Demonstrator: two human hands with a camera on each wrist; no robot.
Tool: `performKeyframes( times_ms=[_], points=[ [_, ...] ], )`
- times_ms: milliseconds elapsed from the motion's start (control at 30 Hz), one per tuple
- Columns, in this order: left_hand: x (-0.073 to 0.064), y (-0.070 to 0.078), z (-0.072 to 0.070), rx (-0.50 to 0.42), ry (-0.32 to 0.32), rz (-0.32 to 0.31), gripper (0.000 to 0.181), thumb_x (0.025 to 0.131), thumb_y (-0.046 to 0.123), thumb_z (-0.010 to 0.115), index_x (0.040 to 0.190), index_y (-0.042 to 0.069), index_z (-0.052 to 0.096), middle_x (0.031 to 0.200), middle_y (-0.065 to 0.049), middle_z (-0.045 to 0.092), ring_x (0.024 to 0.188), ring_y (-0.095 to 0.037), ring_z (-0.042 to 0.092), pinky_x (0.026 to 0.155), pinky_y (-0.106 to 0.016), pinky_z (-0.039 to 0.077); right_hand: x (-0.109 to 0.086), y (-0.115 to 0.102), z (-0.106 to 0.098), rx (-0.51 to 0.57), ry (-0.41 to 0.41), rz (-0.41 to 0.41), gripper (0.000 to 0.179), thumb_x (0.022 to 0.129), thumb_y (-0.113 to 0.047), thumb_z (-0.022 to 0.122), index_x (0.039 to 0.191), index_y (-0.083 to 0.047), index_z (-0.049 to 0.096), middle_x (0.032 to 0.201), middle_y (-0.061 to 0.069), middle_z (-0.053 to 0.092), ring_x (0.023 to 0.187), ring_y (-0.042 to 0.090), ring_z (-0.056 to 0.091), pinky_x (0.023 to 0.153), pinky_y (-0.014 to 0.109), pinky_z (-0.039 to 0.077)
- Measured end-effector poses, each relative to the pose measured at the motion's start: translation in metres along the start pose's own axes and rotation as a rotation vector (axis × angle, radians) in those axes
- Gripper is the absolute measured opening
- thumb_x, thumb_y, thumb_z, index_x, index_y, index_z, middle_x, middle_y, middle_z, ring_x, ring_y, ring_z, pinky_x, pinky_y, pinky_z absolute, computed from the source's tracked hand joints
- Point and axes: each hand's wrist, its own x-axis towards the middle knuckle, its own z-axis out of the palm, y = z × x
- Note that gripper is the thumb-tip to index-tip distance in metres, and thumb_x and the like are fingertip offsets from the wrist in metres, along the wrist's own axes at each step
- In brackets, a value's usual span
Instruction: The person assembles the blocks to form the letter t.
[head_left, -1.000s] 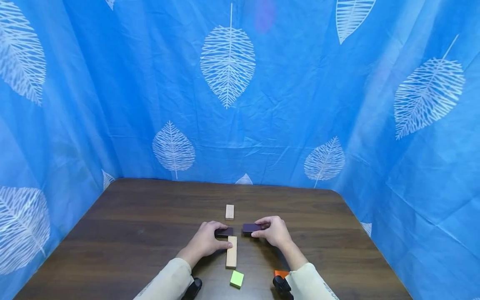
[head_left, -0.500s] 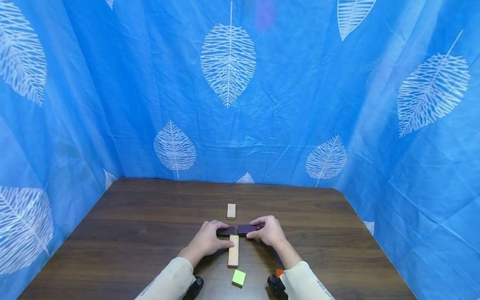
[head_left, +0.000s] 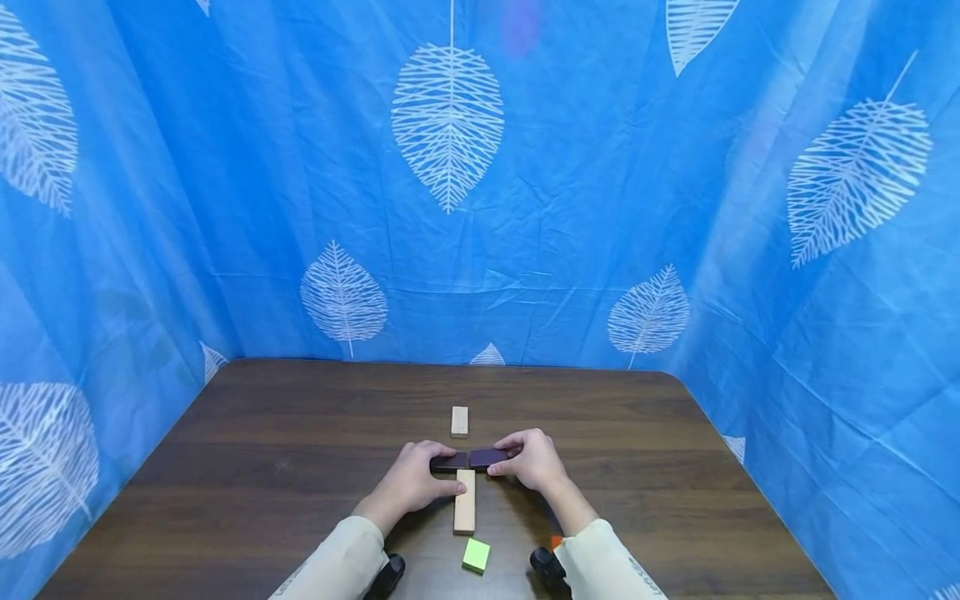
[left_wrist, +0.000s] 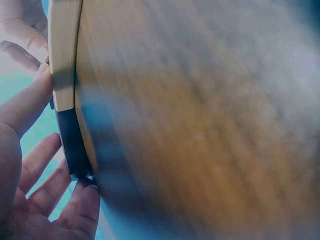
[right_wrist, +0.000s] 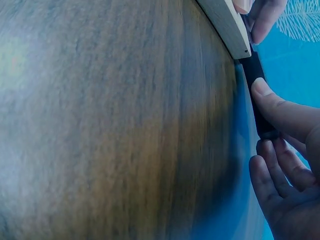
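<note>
Two dark purple blocks lie end to end across the table, their inner ends meeting in the head view. On the left dark block (head_left: 448,463) are the fingers of my left hand (head_left: 408,481), while its thumb rests on the long pale wooden block (head_left: 465,510). That pale block points toward me, its far end against the dark pair, forming a T. My right hand (head_left: 537,463) pinches the right dark block (head_left: 487,457) between thumb and fingers. In the right wrist view, the thumb lies along this dark block (right_wrist: 254,80), beside the pale block's end (right_wrist: 240,47).
A short pale block (head_left: 460,422) lies beyond the dark pair. Nearer me sits a lime green block (head_left: 476,554), and an orange block (head_left: 556,542) is partly hidden by the right sleeve. Blue leaf-patterned cloth (head_left: 480,250) hangs around the brown table (head_left: 300,417).
My right hand has slid its dark block left, closing the gap to the other dark block. My left hand has stayed in place on its blocks.
</note>
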Motion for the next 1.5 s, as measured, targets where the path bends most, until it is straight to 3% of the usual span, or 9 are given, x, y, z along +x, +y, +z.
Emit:
performKeyframes(
  times_ms=[733,1200,1500],
  points=[
    [-0.001,0.002,-0.001,0.005,0.001,0.017,0.058,0.077,0.037,0.089,0.123,0.007,0.070,0.127,-0.010,0.064,0.117,-0.032,0.051,0.101,-0.051,0.043,0.003,0.002,0.007,-0.045,-0.007,0.000,0.036,0.068,-0.017,0.095,0.099,-0.006,0.079,0.087,0.001,0.073,0.078,0.012,0.063,0.074,0.036,0.052],
    [-0.002,0.000,-0.001,0.007,0.004,0.023,0.058,0.077,0.036,0.089,0.123,0.005,0.070,0.125,-0.011,0.065,0.115,-0.032,0.051,0.100,-0.052,0.043,0.002,0.003,0.014,-0.035,-0.012,-0.035,0.034,0.067,-0.013,0.095,0.096,-0.004,0.080,0.085,0.002,0.073,0.077,0.012,0.063,0.073,0.036,0.053],
    [0.000,0.000,-0.001,0.025,0.014,0.026,0.057,0.076,0.036,0.089,0.121,0.005,0.071,0.124,-0.011,0.066,0.115,-0.032,0.051,0.100,-0.051,0.043,0.004,0.004,0.015,-0.083,0.016,-0.110,0.033,0.066,-0.013,0.095,0.094,-0.006,0.081,0.090,0.001,0.070,0.080,0.013,0.060,0.072,0.032,0.052]
  ],
)
